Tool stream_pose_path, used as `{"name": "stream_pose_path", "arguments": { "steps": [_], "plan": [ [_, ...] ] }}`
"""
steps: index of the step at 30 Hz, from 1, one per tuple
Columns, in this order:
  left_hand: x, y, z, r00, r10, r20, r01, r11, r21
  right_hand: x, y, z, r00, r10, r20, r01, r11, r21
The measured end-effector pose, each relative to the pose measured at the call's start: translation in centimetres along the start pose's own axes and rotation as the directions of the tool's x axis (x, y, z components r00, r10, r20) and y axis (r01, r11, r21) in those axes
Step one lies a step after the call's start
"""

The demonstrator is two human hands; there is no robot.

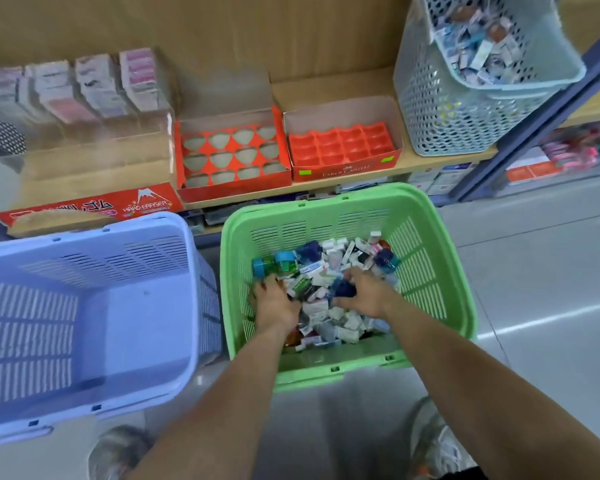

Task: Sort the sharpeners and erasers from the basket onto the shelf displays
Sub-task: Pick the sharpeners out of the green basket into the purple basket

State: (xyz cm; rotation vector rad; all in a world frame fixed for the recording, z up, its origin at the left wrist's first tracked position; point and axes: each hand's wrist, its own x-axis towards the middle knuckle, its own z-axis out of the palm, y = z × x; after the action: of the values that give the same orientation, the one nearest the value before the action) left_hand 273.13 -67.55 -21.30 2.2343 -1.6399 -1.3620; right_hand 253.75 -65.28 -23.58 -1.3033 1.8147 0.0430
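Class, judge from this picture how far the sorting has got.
Done: nothing visible; the holed red tray and the moulded red tray stand empty. In hand: left hand and right hand dig in the green basket, the right apparently gripping a dark blue item. Left: the whole heap.

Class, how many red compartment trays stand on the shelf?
2. The tray with triangular holes sits mid-shelf, behind the green basket; the tray with square cells is beside it, to its right. None seem hidden.
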Motion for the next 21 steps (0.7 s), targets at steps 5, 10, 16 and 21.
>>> {"name": "stream_pose_path", "arguments": {
  "steps": [5, 10, 16, 21],
  "plan": [
    [1.8, -1.5, 2.0, 0.997, 0.074, -0.018, -0.066, 0.958, 0.278, 2.1, -0.1, -0.4, 1.0, 0.004, -0.026, -0.01, 0.971, -0.239],
    [1.7, -1.7, 2.6, 0.991, 0.127, 0.033, -0.131, 0.933, 0.336, 1.5, 1.9, -2.1, 0.938, -0.007, -0.346, -0.028, 0.995, -0.094],
    [1.8, -1.4, 2.6, 0.966, 0.047, 0.253, -0.074, 0.992, 0.098, 2.2, 3.2, -2.2, 0.925, -0.022, -0.379, -0.033, 0.99, -0.139],
    [2.0, -1.5, 2.7, 0.939, 0.009, 0.345, -0.078, 0.979, 0.188, 2.5, 4.1, -2.0, 0.963, 0.065, -0.261, -0.035, 0.992, 0.119]
  ]
}}
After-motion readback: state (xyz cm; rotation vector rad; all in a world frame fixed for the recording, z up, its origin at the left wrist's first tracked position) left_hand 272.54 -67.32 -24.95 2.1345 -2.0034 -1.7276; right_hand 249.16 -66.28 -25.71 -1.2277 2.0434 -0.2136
